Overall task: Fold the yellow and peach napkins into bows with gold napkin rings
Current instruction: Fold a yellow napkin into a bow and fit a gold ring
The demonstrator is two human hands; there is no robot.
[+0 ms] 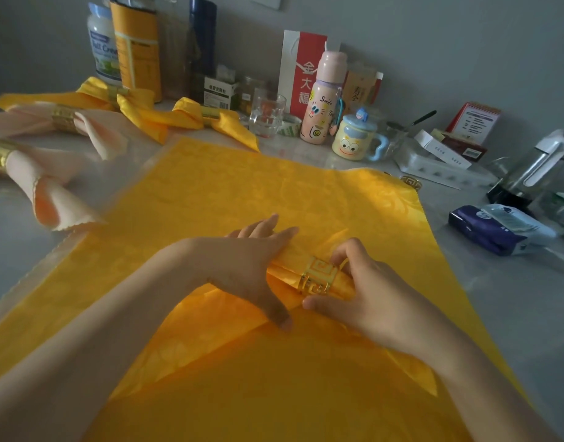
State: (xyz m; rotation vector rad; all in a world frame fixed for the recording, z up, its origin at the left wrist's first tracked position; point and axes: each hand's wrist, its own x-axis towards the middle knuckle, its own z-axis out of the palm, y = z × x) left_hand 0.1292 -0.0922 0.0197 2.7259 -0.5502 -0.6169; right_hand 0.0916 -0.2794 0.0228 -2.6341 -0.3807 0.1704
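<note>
Grey table [513,298] carries a yellow napkin [242,186] mid-frame. Left grip [246,269] presses it, fingers straight; right grip [362,301] pinches the gold ring [317,275].

Pink bottle [323,97] beside cartoon mug [354,138]; glass [268,114] left; tissue pack [497,229] right.

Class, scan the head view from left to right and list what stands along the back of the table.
From the left: white jar, orange canister, dark blue flask, glass tumbler, pink bottle, cartoon mug, red desk calendar, clear bottle.
</note>
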